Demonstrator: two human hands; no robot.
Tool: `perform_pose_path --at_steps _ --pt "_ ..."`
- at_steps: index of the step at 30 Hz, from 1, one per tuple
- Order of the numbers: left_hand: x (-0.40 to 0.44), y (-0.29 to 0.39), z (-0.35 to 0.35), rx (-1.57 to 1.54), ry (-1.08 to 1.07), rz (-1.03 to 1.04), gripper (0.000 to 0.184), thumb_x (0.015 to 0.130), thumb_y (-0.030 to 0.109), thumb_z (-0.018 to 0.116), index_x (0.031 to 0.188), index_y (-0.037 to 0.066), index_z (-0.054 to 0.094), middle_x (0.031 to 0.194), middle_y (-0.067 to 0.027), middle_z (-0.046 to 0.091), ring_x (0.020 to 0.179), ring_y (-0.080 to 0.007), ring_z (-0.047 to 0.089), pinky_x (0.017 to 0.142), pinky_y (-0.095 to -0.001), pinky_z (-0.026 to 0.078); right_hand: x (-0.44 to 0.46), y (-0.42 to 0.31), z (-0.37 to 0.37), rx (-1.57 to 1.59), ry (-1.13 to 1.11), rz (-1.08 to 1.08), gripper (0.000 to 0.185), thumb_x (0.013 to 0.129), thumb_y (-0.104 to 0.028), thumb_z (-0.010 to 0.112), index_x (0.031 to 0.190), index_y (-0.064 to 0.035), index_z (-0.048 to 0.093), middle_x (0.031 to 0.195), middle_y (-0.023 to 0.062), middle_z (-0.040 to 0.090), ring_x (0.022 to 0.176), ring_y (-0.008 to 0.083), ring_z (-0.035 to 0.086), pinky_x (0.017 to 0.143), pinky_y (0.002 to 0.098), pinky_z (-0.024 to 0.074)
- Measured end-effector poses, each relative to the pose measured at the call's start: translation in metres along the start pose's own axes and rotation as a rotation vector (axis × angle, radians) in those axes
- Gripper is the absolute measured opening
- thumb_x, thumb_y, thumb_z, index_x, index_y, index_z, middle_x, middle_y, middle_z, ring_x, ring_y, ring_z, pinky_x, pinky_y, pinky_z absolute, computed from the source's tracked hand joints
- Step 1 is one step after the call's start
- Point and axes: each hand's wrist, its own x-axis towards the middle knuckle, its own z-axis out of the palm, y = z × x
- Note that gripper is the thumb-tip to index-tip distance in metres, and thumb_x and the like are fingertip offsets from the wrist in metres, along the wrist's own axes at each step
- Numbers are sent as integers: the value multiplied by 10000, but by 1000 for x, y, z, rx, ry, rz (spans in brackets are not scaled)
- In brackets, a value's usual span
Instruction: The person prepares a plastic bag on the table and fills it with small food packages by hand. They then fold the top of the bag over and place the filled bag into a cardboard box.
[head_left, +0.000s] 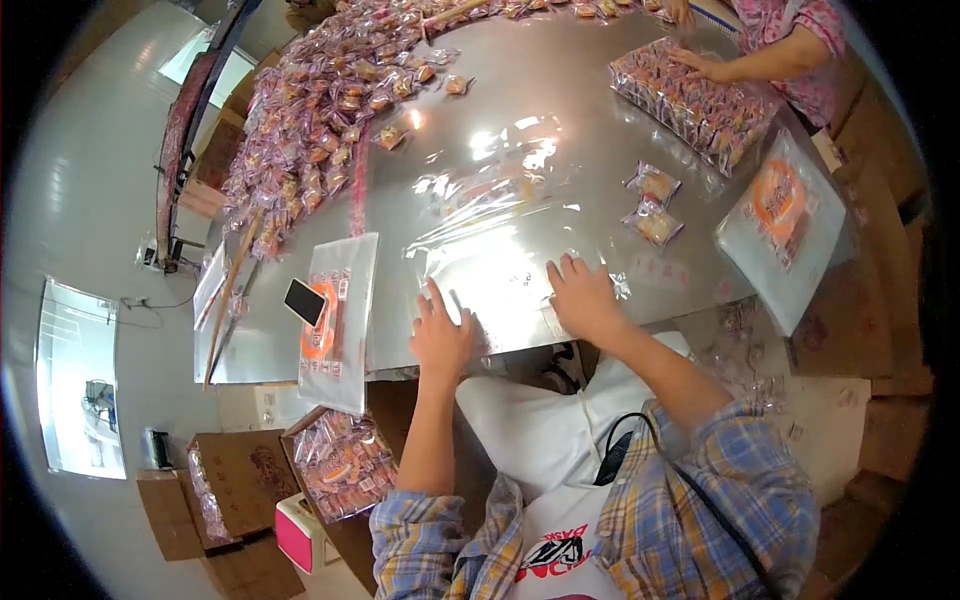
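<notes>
A clear plastic bag [490, 240] lies spread on the metal table in front of me, with glare across it. My left hand [441, 332] rests at its near left side, fingers apart. On its near right side lies my right hand [583, 298], fingers stretched over the film. Neither hand grips anything that I can see. Two small wrapped snacks [655, 203] sit beyond my right hand. Left of my left hand is a stack of printed plastic bags [345, 300], with a phone [305, 302] on top.
A large heap of wrapped snacks [310, 130] covers the table's far left. At the far right, another person's hand [700, 65] touches a packed block of snacks [700, 105]. More printed bags [785, 220] overhang the right edge. An open carton of packs [345, 465] stands below left.
</notes>
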Motion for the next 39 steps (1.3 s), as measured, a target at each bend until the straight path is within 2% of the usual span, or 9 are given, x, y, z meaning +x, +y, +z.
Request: perform_pose_path --at_steps 4,8,11,16,20,25,30,34,39 --pt "-3 -14 32 162 198 319 370 889 302 659 1164 59 705 1126 -156 647 1049 -353 608 889 -498 497 22 5 -5 88 -27 -85 309 889 -273 681 1093 -41 686 1114 127 624 1087 287 580 921 459 461" --pt "-7 1 38 -96 172 550 457 895 311 658 1305 110 674 1122 -139 660 1034 -344 613 869 -483 482 35 10 18 132 158 -97 437 806 -259 682 1187 -46 663 1138 128 631 1097 300 577 928 455 458" --pt "-5 23 9 6 64 367 441 944 355 611 1325 136 653 1203 -153 660 1100 -363 616 898 -477 502 40 13 13 171 68 -14 569 824 -300 661 1344 -75 610 1171 132 637 1140 306 569 985 479 430" --pt "4 8 26 134 16 282 356 971 368 594 1175 95 699 705 -132 706 689 -340 709 618 -479 538 41 32 -4 57 -153 164 543 922 -262 611 1443 -113 570 1236 152 644 1159 292 578 1026 502 392" --pt "-2 31 36 23 88 303 270 946 346 642 998 83 677 758 -140 713 713 -338 712 605 -470 555 41 25 1 107 -54 45 559 997 -308 556 1527 -139 497 1386 186 584 1248 323 546 1064 545 374" --pt "-15 56 42 -88 292 574 322 894 272 708 1154 82 712 998 -119 701 932 -316 652 665 -434 557 44 20 26 8 75 -84 685 968 -380 586 1587 -149 409 1617 206 379 1435 417 412 1124 546 365" --pt "-15 43 52 -221 357 602 178 932 258 679 1002 112 753 936 -112 714 890 -312 671 650 -455 536 64 33 22 269 -54 -42 476 947 -363 594 1342 -100 640 1145 117 682 1092 330 613 978 511 438" --pt "-22 61 36 -214 73 252 236 989 315 623 994 112 744 626 -124 672 645 -372 668 594 -487 523 68 30 19 259 96 21 397 890 -349 673 1172 -70 672 1251 144 643 1208 320 555 1014 493 421" --pt "-22 67 61 -237 177 351 252 935 231 651 1125 77 711 967 -151 722 956 -342 673 784 -469 514 67 39 26 215 235 -122 582 833 -389 680 1322 -77 623 1273 187 601 1227 344 526 1036 478 400"
